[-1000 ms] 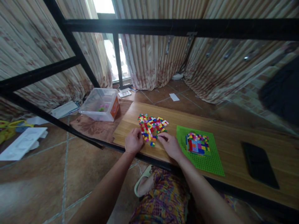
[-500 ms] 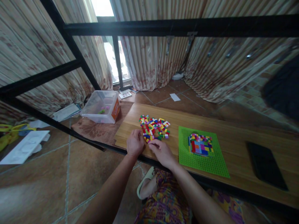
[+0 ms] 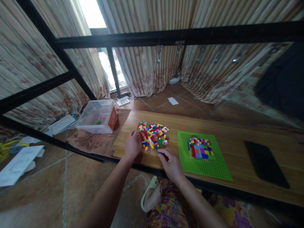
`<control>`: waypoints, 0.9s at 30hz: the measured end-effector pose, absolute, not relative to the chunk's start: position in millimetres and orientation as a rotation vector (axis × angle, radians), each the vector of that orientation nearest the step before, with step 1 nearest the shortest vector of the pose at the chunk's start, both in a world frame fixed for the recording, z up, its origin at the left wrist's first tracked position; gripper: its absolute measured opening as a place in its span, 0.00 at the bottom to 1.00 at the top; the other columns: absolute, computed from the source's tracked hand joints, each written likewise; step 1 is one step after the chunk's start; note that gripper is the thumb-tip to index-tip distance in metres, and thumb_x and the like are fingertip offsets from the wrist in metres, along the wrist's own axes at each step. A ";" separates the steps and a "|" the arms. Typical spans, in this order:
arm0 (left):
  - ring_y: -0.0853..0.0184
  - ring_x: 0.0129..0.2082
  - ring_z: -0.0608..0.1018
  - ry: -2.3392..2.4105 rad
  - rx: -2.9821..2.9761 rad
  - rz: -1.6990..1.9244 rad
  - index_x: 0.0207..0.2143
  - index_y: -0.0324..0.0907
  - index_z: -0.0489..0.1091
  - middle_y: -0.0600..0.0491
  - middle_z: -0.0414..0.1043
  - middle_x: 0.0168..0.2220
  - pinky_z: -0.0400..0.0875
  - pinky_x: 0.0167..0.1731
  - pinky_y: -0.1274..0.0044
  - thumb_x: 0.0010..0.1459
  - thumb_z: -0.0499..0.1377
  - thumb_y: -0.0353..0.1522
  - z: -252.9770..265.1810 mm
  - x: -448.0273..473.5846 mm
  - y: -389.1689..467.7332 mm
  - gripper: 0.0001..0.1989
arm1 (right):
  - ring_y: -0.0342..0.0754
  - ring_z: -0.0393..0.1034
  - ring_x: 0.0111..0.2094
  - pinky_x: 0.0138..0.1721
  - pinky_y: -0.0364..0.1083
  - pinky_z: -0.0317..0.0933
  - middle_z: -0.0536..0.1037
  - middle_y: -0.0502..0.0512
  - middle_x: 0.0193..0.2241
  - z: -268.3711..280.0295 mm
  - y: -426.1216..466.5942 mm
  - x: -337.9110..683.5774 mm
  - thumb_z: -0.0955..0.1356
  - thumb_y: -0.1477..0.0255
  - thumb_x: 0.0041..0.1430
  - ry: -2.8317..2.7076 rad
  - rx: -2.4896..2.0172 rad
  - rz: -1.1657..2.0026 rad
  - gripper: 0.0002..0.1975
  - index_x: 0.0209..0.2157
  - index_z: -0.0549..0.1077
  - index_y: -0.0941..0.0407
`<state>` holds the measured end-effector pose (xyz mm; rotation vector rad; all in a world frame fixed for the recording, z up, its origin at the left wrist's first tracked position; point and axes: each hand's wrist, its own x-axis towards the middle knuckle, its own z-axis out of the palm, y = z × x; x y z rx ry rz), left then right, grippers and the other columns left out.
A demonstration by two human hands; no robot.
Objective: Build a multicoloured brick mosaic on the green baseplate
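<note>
Small coloured toy bricks (image 3: 152,134) lie in a loose pile on the wooden bench top. My left hand (image 3: 133,144) rests at the pile's left edge with its fingers curled in; what is under its fingertips is hidden. Just in front of the pile, my right hand (image 3: 169,161) pinches a dark purple-blue toy brick (image 3: 161,153) between thumb and finger. To the right lies a green studded baseplate (image 3: 205,169). On it stands a low block of joined multicoloured bricks (image 3: 201,148), with a red patch on its left side.
A black phone-like slab (image 3: 266,163) lies at the bench's right. Left of the bench, a clear plastic box (image 3: 96,118) with an orange label holds a few green and pink pieces. A black metal rail (image 3: 142,39) crosses in front of the curtains (image 3: 137,69).
My right hand has drawn back from the pile toward the baseplate, with a dark brick now showing in its pinch. My left hand stays beside the pile. The camera view has shifted slightly.
</note>
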<state>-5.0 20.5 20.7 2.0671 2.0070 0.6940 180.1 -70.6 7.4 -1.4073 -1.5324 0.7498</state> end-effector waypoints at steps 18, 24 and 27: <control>0.64 0.35 0.77 1.951 2.153 0.767 0.40 0.43 0.75 0.49 0.76 0.41 0.64 0.31 0.75 0.62 0.53 0.32 12.5 -11.0 31.7 0.11 | 0.49 0.74 0.37 0.40 0.47 0.66 0.80 0.53 0.35 28.5 -116.0 234.2 0.69 0.66 0.59 -1.179 -1.502 0.701 0.08 0.36 0.80 0.51; 0.63 0.34 0.76 1.962 2.187 0.739 0.41 0.43 0.76 0.49 0.76 0.41 0.63 0.30 0.75 0.62 0.52 0.33 13.8 -10.8 35.2 0.13 | 0.53 0.75 0.41 0.44 0.52 0.68 0.81 0.58 0.40 38.7 -116.4 304.0 0.67 0.63 0.59 -1.031 -1.636 0.455 0.12 0.39 0.80 0.53; 0.63 0.34 0.76 1.970 2.187 0.730 0.41 0.43 0.76 0.48 0.76 0.41 0.63 0.29 0.75 0.61 0.52 0.34 16.2 -10.2 35.8 0.13 | 0.54 0.76 0.39 0.43 0.52 0.69 0.82 0.59 0.38 40.7 -110.0 320.9 0.67 0.63 0.58 -1.000 -1.670 0.390 0.13 0.38 0.80 0.55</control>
